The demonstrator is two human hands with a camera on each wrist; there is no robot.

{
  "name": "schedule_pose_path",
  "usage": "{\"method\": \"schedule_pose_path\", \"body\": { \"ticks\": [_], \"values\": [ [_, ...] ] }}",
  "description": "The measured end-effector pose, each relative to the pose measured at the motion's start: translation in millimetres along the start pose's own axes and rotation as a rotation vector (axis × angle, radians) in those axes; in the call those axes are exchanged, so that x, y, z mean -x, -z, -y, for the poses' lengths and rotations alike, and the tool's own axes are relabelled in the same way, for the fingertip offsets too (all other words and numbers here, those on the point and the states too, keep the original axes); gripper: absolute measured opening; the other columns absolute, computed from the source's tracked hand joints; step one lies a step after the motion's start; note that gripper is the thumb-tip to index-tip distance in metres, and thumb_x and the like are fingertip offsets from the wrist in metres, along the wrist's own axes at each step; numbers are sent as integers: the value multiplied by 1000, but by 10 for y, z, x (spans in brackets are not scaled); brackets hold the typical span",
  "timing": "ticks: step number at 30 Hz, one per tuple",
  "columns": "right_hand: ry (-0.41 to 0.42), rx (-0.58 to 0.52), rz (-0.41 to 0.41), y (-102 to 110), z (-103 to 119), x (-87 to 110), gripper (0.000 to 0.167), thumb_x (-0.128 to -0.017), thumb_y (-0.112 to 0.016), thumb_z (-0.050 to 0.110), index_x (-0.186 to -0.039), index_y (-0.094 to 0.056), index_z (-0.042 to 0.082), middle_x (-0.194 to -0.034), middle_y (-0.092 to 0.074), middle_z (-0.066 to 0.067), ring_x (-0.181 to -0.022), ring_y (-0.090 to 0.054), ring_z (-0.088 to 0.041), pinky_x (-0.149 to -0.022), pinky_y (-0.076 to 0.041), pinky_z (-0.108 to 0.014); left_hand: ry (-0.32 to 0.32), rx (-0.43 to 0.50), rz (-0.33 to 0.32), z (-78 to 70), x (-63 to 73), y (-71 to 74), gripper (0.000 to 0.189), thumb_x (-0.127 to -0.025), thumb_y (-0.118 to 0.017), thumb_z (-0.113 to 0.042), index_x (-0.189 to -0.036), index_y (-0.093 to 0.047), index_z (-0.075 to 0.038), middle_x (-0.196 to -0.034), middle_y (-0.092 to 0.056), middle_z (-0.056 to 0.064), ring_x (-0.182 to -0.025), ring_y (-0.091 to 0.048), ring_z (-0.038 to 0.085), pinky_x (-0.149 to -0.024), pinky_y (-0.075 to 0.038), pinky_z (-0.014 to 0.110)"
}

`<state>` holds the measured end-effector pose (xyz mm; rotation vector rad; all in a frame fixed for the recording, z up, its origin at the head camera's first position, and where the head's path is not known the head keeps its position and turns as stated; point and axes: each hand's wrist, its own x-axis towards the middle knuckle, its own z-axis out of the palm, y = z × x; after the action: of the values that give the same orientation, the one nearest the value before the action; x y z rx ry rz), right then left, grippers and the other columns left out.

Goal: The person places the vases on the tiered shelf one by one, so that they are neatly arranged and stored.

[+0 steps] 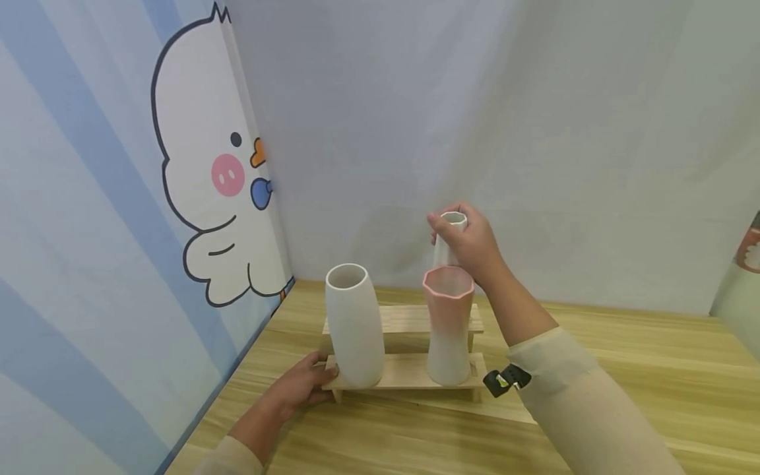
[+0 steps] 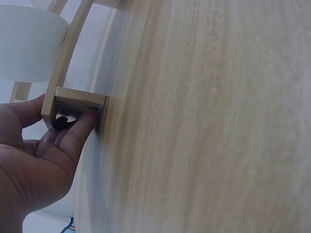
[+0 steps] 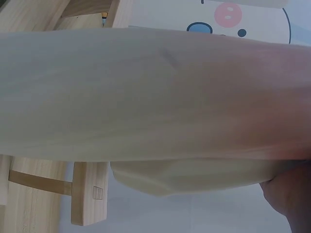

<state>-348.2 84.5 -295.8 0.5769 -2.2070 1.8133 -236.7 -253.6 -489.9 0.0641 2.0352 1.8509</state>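
Note:
A two-step wooden stand [image 1: 406,371] holds a plain white vase [image 1: 356,333] at the left of its lower step and a pink-and-white vase [image 1: 449,330] with an angular rim at the right. My left hand [image 1: 301,384] grips the lower step's left end; in the left wrist view, the thumb lies on one side of the board and the fingers reach under it. Above the upper step, my right hand [image 1: 472,241] holds a slim white vase [image 1: 441,253] near its rim. Its base is hidden behind the pink-and-white vase [image 3: 155,97], which fills much of the right wrist view.
The stand rests on a wood-grain table [image 1: 380,435]. Behind it hangs a pale cloth backdrop [image 1: 475,132], and a blue-striped cloth with a cartoon bird [image 1: 196,132] is on the left. A black strap [image 1: 506,380] with a buckle sits at my right sleeve.

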Motion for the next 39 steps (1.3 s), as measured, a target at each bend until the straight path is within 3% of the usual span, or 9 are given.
{"method": "schedule_pose_path", "body": {
  "ticks": [28,39],
  "values": [
    [-45,-106,156,-10,-11,30,37,-89,-70,44,-102,-54,13,-86,-67,-8,-76,-60,-23,-64,-55,-35,6,6,11,15,-5,34,48,-101,-55,-25,-137,-35,0,-123,-60,15,-107,-63,22,-92,-55,42],
    [-64,-120,154,-55,-6,91,35,-97,-59,45,-103,-52,11,-90,-64,-7,-83,-61,-24,-69,-56,-36,-6,5,20,32,41,71,46,-102,-52,-21,-139,-34,1,-127,-58,17,-106,-64,22,-91,-55,42]
  ]
}}
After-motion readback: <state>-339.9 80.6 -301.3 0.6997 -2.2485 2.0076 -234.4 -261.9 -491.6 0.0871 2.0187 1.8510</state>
